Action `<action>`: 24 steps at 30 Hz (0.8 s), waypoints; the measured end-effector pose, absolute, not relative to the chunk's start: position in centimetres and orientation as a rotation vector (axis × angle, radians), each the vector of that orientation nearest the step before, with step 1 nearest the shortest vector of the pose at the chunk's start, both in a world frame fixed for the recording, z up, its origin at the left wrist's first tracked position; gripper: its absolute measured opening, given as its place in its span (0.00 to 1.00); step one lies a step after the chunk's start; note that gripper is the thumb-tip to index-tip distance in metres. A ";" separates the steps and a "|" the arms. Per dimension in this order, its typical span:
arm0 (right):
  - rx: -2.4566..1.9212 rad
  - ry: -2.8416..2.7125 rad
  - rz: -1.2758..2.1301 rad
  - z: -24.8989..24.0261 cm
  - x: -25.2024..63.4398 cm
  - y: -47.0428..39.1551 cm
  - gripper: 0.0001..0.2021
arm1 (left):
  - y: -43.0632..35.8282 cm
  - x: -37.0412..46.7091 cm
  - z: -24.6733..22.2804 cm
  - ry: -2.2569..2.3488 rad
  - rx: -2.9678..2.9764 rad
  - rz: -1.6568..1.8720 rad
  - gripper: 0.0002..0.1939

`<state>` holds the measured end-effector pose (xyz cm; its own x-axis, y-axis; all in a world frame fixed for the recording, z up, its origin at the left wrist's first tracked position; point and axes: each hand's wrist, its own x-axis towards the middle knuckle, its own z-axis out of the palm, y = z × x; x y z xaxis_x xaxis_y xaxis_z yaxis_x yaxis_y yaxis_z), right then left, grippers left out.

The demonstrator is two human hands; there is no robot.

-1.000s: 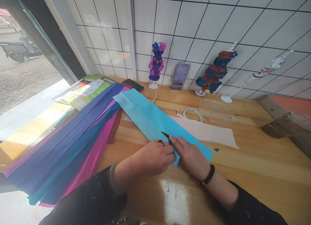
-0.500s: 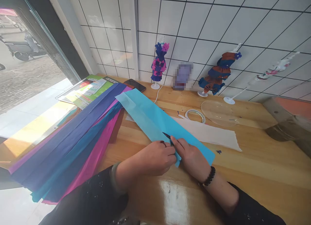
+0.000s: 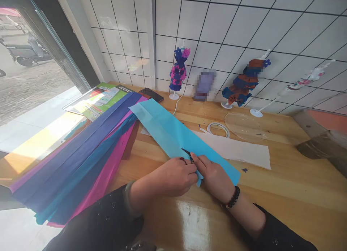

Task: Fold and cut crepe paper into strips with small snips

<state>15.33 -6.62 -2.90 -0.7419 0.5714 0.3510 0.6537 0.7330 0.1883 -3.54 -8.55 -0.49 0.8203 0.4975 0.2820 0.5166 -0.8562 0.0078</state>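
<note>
A long light-blue strip of crepe paper (image 3: 168,121) lies slantwise across the wooden table. Its near edge runs under both hands. My left hand (image 3: 176,177) is closed at that edge, its fingertips pinching the paper beside a small blue flap. Close against it, my right hand (image 3: 217,178) grips a small pair of scissors (image 3: 187,152). The dark blades point up and left over the blue sheet; the handles are mostly hidden by the fingers. Behind the blue paper lies a white paper strip (image 3: 244,151).
Purple, teal and pink crepe sheets (image 3: 78,150) spread at the left near green packaging (image 3: 105,99) and a dark phone (image 3: 151,94). A tape roll (image 3: 218,130) and a clear plastic dish (image 3: 241,126) lie behind. Paper-dressed figures (image 3: 178,72) stand on white bases along the tiled wall.
Both hands hold nearly the same position, with the scissors still over the blue paper. The white strip's right end now looks flatter and straighter. The view has shifted slightly.
</note>
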 end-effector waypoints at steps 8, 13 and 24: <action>-0.969 -2.692 -0.333 -3.1 15.4 -6.5 0.23 | -8.5 -3.6 -0.7 -0.831 -2.950 -0.422 0.04; -0.971 -2.678 -0.304 -3.0 15.6 -6.4 0.22 | -8.1 -4.1 -0.3 -0.864 -2.979 -0.416 0.04; -1.042 -2.589 -0.104 -2.3 16.2 -6.9 0.17 | -6.3 -8.9 1.1 -1.456 -2.836 -0.370 0.17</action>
<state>16.20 -6.86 -2.33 -0.6697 0.6584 0.3436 0.6839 0.7271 -0.0602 -8.89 -6.30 1.11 0.5624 0.8085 0.1731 0.7930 -0.5867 0.1640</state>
